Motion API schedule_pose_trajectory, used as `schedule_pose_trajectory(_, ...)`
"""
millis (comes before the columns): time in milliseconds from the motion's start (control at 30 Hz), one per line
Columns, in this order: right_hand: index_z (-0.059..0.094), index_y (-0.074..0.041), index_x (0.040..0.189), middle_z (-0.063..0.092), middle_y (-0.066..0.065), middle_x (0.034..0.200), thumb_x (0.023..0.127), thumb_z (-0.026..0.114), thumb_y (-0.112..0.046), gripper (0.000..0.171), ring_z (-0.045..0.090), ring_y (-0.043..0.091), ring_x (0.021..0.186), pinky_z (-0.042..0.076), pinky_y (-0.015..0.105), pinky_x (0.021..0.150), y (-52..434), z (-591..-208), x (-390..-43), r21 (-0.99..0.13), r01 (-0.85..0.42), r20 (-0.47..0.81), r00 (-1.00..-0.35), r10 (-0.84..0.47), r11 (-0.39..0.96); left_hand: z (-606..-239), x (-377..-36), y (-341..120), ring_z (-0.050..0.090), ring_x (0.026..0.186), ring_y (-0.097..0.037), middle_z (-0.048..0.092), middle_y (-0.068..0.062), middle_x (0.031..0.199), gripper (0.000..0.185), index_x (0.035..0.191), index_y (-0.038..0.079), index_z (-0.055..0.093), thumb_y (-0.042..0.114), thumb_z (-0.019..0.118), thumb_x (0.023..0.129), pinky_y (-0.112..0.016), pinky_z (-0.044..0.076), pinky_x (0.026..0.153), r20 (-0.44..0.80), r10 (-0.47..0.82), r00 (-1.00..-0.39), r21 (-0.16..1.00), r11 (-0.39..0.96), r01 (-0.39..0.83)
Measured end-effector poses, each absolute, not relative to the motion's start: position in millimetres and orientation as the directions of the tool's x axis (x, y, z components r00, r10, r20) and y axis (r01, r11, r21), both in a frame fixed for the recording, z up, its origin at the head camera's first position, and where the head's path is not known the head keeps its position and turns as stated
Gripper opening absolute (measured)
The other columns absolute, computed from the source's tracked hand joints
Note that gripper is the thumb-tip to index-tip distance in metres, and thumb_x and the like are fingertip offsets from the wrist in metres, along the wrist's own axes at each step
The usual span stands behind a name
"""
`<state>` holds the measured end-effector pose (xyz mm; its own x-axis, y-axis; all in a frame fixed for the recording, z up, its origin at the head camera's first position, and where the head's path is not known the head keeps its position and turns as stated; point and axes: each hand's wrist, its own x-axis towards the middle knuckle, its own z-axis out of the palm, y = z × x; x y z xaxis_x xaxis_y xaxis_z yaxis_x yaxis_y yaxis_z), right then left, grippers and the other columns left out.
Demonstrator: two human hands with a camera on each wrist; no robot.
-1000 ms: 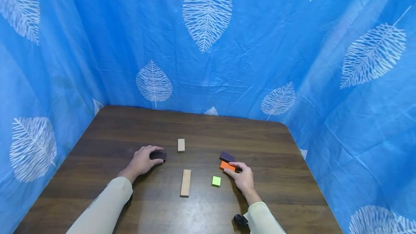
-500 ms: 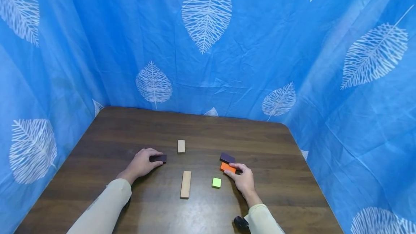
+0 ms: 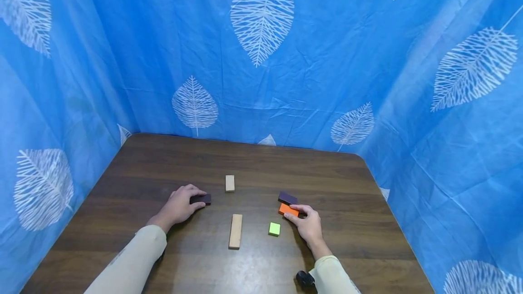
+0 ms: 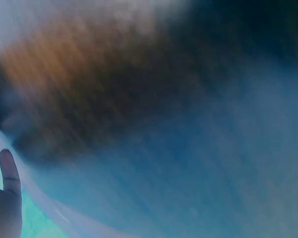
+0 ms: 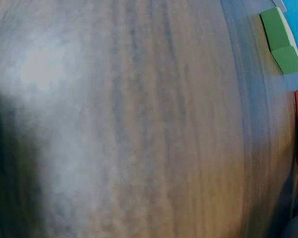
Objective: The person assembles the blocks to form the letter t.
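your left hand (image 3: 179,206) has its curled fingers and thumb pinching the dark purple flat block (image 3: 201,199), which lies on the brown wood-grain table (image 3: 163,162) left of the small pale wooden block (image 3: 230,183). your right hand (image 3: 309,224) pinches the near end of the flat orange rectangular block (image 3: 287,209) (touching the second dark purple block (image 3: 288,198) behind it), with the small lime green square block (image 3: 274,228) just beside it and the long pale wooden block (image 3: 235,231) farther left.
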<state>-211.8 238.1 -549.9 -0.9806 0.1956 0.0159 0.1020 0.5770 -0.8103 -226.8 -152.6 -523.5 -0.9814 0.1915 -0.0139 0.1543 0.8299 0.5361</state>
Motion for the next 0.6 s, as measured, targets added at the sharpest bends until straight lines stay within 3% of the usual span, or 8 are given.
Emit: schedule_pose_trajectory(600, 0.075, -0.017, 0.099, 0.068, 0.007, 0.111, 0.07, 0.083, -0.026, 0.031, 0.059, 0.026, 0.112, 0.041, 0.043, 0.1, 236, -550, -209, -0.809, 0.096, 0.029, -0.979, 0.202, 0.58, -518, -219, -136, 0.055, 0.111, -0.024, 0.063, 0.003, 0.11, 0.032, 0.114, 0.022, 0.067, 0.032, 0.071, 0.084, -0.047, 0.036, 0.09, 0.056, 0.173, -0.983, 0.514, 0.839, 0.177)
